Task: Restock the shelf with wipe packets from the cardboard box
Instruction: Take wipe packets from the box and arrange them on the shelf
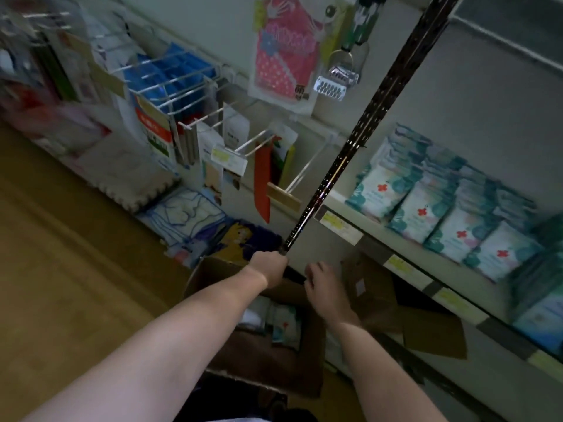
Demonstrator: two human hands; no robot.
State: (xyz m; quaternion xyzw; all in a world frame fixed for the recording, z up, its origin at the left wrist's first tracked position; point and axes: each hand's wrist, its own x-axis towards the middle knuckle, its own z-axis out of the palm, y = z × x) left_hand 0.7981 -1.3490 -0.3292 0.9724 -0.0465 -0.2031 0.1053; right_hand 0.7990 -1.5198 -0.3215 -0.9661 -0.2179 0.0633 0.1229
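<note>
Two bare arms reach out over the cardboard box [262,367] on the floor. Some wipe packets [285,325] lie inside it. The left hand [269,266] is curled tight around the bottom of the black shelf post [350,153]. The right hand [323,287] hangs above the box with loose fingers, holding nothing. More wipe packets [451,226] stand in rows on the shelf [405,266] farther right.

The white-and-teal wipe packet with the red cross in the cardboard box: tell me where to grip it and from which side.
Pinch the white-and-teal wipe packet by its upper edge, coming straight down from above. It seems to stand on edge in the brown cardboard box, whose walls block the sides. The right hand hovers nearest.
</note>
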